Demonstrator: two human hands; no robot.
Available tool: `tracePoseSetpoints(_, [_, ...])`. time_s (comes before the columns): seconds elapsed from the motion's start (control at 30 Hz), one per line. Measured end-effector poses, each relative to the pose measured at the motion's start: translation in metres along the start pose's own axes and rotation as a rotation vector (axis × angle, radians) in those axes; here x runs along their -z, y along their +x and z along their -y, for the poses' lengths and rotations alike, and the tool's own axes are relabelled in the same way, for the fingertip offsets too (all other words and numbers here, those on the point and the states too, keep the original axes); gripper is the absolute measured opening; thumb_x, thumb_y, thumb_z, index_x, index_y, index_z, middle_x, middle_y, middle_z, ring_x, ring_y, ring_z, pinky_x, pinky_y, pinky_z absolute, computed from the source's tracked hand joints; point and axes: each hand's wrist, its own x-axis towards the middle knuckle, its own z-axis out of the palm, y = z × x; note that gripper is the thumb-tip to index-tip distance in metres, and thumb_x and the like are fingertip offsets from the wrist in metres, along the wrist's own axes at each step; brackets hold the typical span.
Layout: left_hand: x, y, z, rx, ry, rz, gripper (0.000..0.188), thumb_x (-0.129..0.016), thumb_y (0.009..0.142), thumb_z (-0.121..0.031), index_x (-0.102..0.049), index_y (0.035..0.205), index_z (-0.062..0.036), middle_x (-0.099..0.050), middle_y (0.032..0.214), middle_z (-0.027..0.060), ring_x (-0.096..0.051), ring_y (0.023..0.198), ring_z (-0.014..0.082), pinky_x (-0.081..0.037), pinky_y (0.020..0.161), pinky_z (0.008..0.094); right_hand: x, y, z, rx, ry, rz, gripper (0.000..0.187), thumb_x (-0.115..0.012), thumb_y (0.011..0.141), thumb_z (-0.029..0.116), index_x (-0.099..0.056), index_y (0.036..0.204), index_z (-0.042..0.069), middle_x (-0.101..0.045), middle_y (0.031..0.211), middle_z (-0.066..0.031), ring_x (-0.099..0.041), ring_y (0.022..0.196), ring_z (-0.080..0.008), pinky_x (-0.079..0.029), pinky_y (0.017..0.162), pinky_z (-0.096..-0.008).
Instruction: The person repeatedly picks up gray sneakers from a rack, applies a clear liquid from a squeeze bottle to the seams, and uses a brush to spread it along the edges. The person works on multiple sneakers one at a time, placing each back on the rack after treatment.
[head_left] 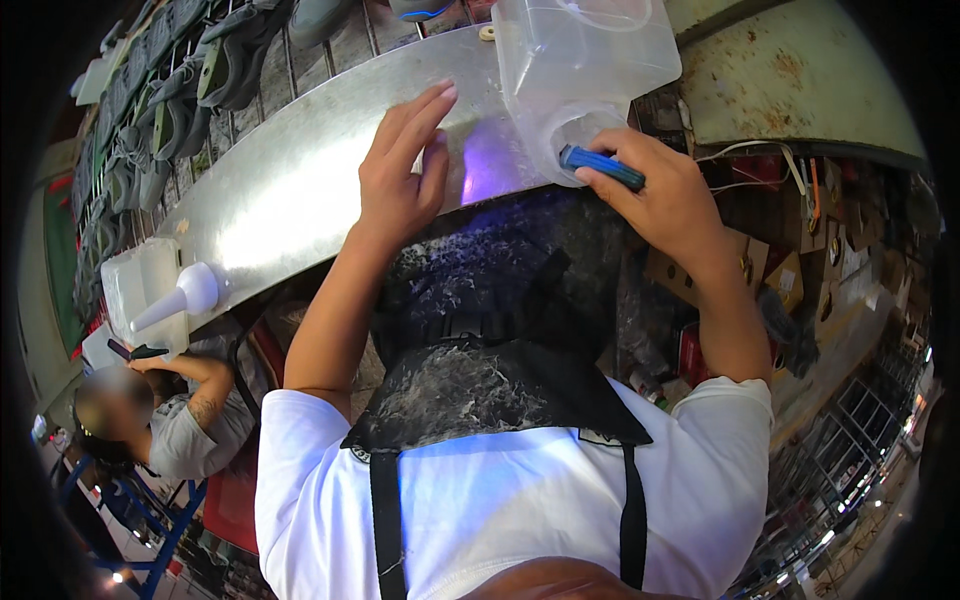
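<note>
My right hand (655, 190) is closed round a short blue-handled tool (605, 168); the kind of tool does not show. One end of it points at a round translucent cup (570, 135) at the metal table's near edge, and I cannot tell whether they touch. Over the shiny metal tabletop (300, 150), my left hand (405, 170) is raised with its fingers stretched out and nothing in it. Just beyond the cup stands a large translucent plastic container (590, 60).
Grey shoes (235, 60) sit on a rack along the far side. At the left, a white nozzle-shaped bottle (185, 298) lies by a translucent box (140, 280). A seated person (200, 420) holds a phone at lower left. Cardboard boxes (760, 265) stand at right.
</note>
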Motion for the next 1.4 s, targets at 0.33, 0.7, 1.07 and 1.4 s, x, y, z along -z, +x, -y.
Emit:
tracePoseSetpoints(0.33, [0.019,-0.069,0.024,0.331,-0.074,-0.072,0.037,-0.049,0.094,0.01,-0.064,0.127,-0.0001,-0.068,0.122,0.0158,-0.068,0.107,0.0211,-0.053,0.091,0.0309,0.029,0.023,0.022,-0.634,0.539,0.082,0.025,-0.072,0.093,0.023,-0.067,0.092,-0.002,-0.064,0.065,-0.0052,-0.061,0.05,-0.0092,-0.049,0.045,-0.023])
tracePoseSetpoints(0.7, [0.02,-0.074,0.031,0.489,-0.335,-0.159,0.035,-0.048,0.095,0.011,-0.063,0.126,0.0037,-0.071,0.107,0.0136,-0.068,0.099,0.0171,-0.052,0.088,0.0271,-0.044,-0.025,0.028,-0.429,0.264,-0.551,0.013,-0.07,0.094,0.011,-0.065,0.097,0.0,-0.067,0.066,-0.0054,-0.069,0.061,-0.0108,-0.053,0.055,-0.0249])
tracePoseSetpoints(1.07, [0.017,-0.087,0.041,0.504,-0.328,-0.145,0.034,-0.047,0.094,0.009,-0.064,0.123,0.0032,-0.071,0.107,0.0131,-0.067,0.098,0.0162,-0.054,0.086,0.0279,0.021,-0.006,0.048,-0.806,0.466,-0.16,0.013,-0.073,0.092,0.013,-0.067,0.09,0.002,-0.057,0.058,-0.0016,-0.051,0.042,-0.0076,-0.037,0.038,-0.0245])
tracePoseSetpoints(1.4, [0.113,-0.027,0.07,0.338,0.019,-0.236,0.034,-0.064,0.086,0.002,-0.07,0.12,-0.004,-0.074,0.105,0.0119,-0.07,0.093,0.0167,-0.055,0.085,0.03,0.043,0.061,0.009,-0.315,0.424,-0.205,0.028,-0.062,0.097,0.026,-0.061,0.077,0.006,-0.058,0.067,0.0013,-0.043,0.048,-0.0025,-0.03,0.043,-0.0204])
